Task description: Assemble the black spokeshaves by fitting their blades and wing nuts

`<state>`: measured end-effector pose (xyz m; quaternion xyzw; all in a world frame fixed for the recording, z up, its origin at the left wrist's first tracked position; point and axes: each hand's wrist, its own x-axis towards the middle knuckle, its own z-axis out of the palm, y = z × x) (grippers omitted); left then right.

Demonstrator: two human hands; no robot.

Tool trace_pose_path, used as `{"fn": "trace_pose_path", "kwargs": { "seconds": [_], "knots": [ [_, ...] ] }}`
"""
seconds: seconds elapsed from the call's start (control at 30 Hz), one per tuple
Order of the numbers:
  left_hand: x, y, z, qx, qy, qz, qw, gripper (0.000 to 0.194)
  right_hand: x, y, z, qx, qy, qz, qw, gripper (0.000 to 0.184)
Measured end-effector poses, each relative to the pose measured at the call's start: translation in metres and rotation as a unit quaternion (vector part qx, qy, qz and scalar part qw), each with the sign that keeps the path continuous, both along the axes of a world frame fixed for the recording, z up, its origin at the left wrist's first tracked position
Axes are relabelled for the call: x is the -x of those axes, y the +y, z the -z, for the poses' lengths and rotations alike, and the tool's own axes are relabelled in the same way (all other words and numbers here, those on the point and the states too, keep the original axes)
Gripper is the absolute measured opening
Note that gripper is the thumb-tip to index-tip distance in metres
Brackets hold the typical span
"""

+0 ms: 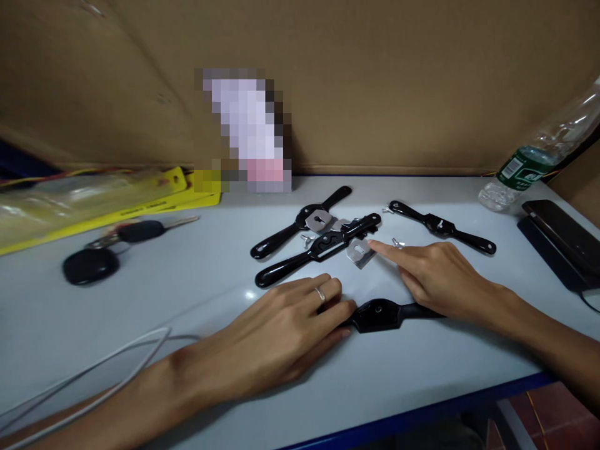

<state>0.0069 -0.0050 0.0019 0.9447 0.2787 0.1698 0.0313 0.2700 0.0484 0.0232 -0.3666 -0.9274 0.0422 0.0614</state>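
The step in hand looks like reaching for a blade point(360, 250) while steadying a tool: the left hand point(300, 319) has its fingers closed on one handle of the near spokeshave point(379, 314), which lies on the bench point(422, 375), and the right hand point(435, 275) stretches its index finger to the blade's edge, its grasp loose and wide, apparently holding nothing. Lifting so thin a plate would call for a narrow pinch at the rim. The blade is flat, dull-silver metal, angular, with a slotted hole; the spokeshave is glossy black, smooth, its broad middle tapering into slim handles. Small silver wing screws point(397, 244) lie nearby.
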Motion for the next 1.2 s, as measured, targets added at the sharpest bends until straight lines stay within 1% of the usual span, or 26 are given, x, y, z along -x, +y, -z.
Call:
{"fn": "trace_pose_path", "kwargs": {
  "seconds": [0.03, 0.07, 0.1, 0.2, 0.27, 0.37, 0.5, 0.53, 0.6, 0.67, 0.7, 0.8, 0.93, 1.07, 1.13, 1.2],
  "knots": [
    [0.000, 0.000, 0.000, -0.001, -0.001, -0.001, 1.000, 0.023, 0.000, 0.000, 0.000, 0.008, -0.016, -0.004, 1.000, 0.067],
    [0.000, 0.000, 0.000, -0.002, -0.003, -0.002, 1.000, 0.023, 0.001, 0.000, 0.000, 0.015, -0.029, -0.007, 0.999, 0.067],
    [-0.001, 0.000, 0.000, -0.003, -0.003, -0.003, 1.000, 0.023, 0.002, -0.001, -0.001, 0.023, -0.035, -0.007, 0.999, 0.063],
    [-0.002, 0.001, -0.001, -0.007, -0.004, -0.001, 1.000, 0.025, 0.002, -0.003, -0.008, 0.042, -0.015, 0.010, 0.999, 0.039],
    [-0.002, 0.001, -0.002, -0.007, -0.001, 0.003, 1.000, 0.025, 0.000, -0.003, -0.013, 0.067, -0.007, 0.011, 0.998, 0.031],
    [-0.002, 0.000, -0.003, -0.012, 0.003, 0.002, 1.000, 0.026, -0.008, 0.001, -0.019, 0.120, -0.020, -0.005, 0.993, 0.031],
    [-0.002, 0.000, -0.004, -0.012, 0.000, -0.003, 1.000, 0.027, -0.016, 0.007, -0.027, 0.182, -0.027, -0.042, 0.982, 0.041],
    [-0.002, 0.001, -0.004, -0.010, -0.003, -0.003, 1.000, 0.026, -0.016, 0.008, -0.029, 0.193, -0.025, -0.050, 0.980, 0.038],
    [-0.002, 0.001, -0.003, -0.008, -0.004, -0.004, 1.000, 0.025, -0.016, 0.009, -0.032, 0.209, -0.025, -0.053, 0.976, 0.026],
    [-0.002, 0.001, -0.002, -0.009, -0.001, -0.003, 1.000, 0.024, -0.015, 0.008, -0.033, 0.223, -0.033, -0.034, 0.974, 0.015],
    [-0.002, 0.001, -0.002, -0.009, 0.001, -0.002, 1.000, 0.024, -0.015, 0.007, -0.032, 0.229, -0.035, -0.018, 0.973, 0.013],
    [-0.002, 0.001, -0.001, -0.003, 0.000, 0.003, 1.000, 0.023, -0.016, 0.005, -0.028, 0.225, -0.016, 0.024, 0.974, 0.017],
    [-0.002, 0.002, -0.002, -0.002, 0.000, 0.004, 1.000, 0.023, -0.018, 0.003, -0.024, 0.212, 0.011, 0.028, 0.977, 0.019],
    [-0.002, 0.002, -0.003, -0.002, 0.001, 0.003, 1.000, 0.022, -0.018, 0.003, -0.023, 0.185, -0.001, 0.052, 0.981, 0.023],
    [-0.002, 0.002, -0.003, 0.000, 0.002, 0.004, 1.000, 0.022, -0.018, 0.003, -0.023, 0.182, -0.003, 0.056, 0.982, 0.020],
    [-0.002, 0.001, -0.003, -0.001, 0.004, 0.005, 1.000, 0.022, -0.018, 0.003, -0.023, 0.185, 0.003, 0.062, 0.981, 0.022]
  ]
}}
